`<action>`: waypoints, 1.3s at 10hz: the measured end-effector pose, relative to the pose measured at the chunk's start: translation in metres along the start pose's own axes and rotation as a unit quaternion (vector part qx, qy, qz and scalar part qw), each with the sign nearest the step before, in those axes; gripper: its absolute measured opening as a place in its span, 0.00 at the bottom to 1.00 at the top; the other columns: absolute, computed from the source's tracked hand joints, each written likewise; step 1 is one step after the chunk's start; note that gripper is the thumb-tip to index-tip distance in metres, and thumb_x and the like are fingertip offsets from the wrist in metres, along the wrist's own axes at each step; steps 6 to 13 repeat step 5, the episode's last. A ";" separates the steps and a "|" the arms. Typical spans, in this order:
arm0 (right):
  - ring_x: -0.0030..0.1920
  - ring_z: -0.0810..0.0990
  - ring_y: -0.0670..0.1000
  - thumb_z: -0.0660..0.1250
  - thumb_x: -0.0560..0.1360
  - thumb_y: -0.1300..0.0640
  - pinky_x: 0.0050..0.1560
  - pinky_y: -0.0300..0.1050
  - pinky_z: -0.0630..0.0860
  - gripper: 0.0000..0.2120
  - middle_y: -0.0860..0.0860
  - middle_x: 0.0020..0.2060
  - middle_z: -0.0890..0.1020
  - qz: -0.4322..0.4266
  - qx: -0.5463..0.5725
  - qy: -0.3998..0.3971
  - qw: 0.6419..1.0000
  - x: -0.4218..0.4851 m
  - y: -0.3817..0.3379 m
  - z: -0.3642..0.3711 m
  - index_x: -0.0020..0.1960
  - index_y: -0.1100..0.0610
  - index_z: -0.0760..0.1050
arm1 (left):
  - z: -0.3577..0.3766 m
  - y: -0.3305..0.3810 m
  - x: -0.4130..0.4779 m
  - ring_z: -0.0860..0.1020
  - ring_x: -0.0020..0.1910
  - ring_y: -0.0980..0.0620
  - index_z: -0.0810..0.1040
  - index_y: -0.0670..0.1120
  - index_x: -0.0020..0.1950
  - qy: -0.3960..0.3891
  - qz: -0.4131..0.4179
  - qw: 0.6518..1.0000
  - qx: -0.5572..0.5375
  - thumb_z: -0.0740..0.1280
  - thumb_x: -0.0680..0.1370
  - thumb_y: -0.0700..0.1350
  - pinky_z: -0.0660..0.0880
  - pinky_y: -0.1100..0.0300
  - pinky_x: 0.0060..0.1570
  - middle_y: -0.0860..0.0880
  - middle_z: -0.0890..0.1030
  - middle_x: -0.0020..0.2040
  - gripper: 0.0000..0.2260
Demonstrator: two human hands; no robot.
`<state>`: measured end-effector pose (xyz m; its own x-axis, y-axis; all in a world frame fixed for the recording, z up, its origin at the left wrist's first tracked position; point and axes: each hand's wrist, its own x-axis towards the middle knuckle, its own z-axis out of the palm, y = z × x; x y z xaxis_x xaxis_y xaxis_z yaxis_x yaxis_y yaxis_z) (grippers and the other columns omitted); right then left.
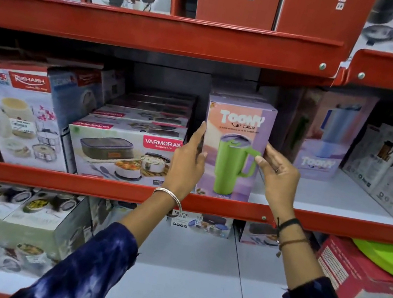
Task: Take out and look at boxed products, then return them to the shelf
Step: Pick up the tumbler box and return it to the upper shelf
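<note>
A tall purple and pink Toony tumbler box (237, 132) with a green mug pictured on it stands upright at the front of the middle shelf (104, 187). My left hand (186, 163) presses flat against its left side, thumb on the front face. My right hand (278, 176) grips its right edge with curled fingers. The box's base rests on the shelf board behind the red lip. More boxes of the same kind stand right behind it.
A Varmora lunch box carton (123, 154) sits close to the left, and a Rishabh box (12, 113) further left. Another Toony box (326, 135) stands back right, with a white bare shelf patch (326, 195) between. Red beams run above and below.
</note>
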<state>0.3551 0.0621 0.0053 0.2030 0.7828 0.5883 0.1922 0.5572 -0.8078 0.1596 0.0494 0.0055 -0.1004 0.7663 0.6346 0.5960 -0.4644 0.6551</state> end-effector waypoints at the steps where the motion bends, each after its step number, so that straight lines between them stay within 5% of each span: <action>1: 0.59 0.78 0.48 0.69 0.72 0.63 0.63 0.46 0.74 0.21 0.51 0.60 0.76 -0.012 -0.014 -0.004 1.000 0.003 0.003 0.004 0.64 0.59 0.71 | 0.001 0.008 -0.001 0.75 0.34 0.44 0.50 0.55 0.76 -0.004 -0.008 0.999 0.039 0.61 0.77 0.32 0.74 0.52 0.35 0.41 0.79 0.40 0.35; 3: 0.57 0.77 0.43 0.68 0.73 0.64 0.60 0.33 0.73 0.20 0.51 0.59 0.75 -0.023 -0.032 0.008 0.999 0.004 0.009 0.008 0.64 0.63 0.71 | 0.003 0.016 -0.002 0.65 0.27 0.55 0.46 0.54 0.76 -0.026 -0.017 0.997 0.067 0.59 0.78 0.33 0.66 0.58 0.30 0.45 0.71 0.37 0.34; 4: 0.59 0.77 0.49 0.68 0.73 0.64 0.60 0.36 0.73 0.20 0.51 0.59 0.75 -0.034 -0.039 0.017 0.999 0.000 0.003 0.012 0.64 0.63 0.71 | -0.006 0.018 -0.003 0.64 0.27 0.57 0.47 0.53 0.76 -0.025 -0.006 0.997 0.068 0.59 0.79 0.34 0.62 0.65 0.28 0.45 0.71 0.38 0.32; 5: 0.61 0.76 0.54 0.67 0.74 0.62 0.62 0.46 0.72 0.20 0.55 0.61 0.76 -0.043 -0.066 0.033 0.996 -0.001 -0.001 0.014 0.65 0.62 0.71 | -0.007 0.023 -0.002 0.68 0.29 0.55 0.48 0.52 0.76 -0.026 -0.007 0.998 0.057 0.59 0.78 0.33 0.68 0.58 0.30 0.40 0.77 0.51 0.32; 13: 0.61 0.76 0.54 0.67 0.74 0.62 0.62 0.46 0.72 0.20 0.55 0.61 0.76 -0.043 -0.066 0.033 0.996 -0.001 -0.001 0.014 0.65 0.62 0.71 | -0.007 0.023 -0.002 0.68 0.29 0.55 0.48 0.52 0.76 -0.026 -0.007 0.998 0.057 0.59 0.78 0.33 0.68 0.58 0.30 0.40 0.77 0.51 0.32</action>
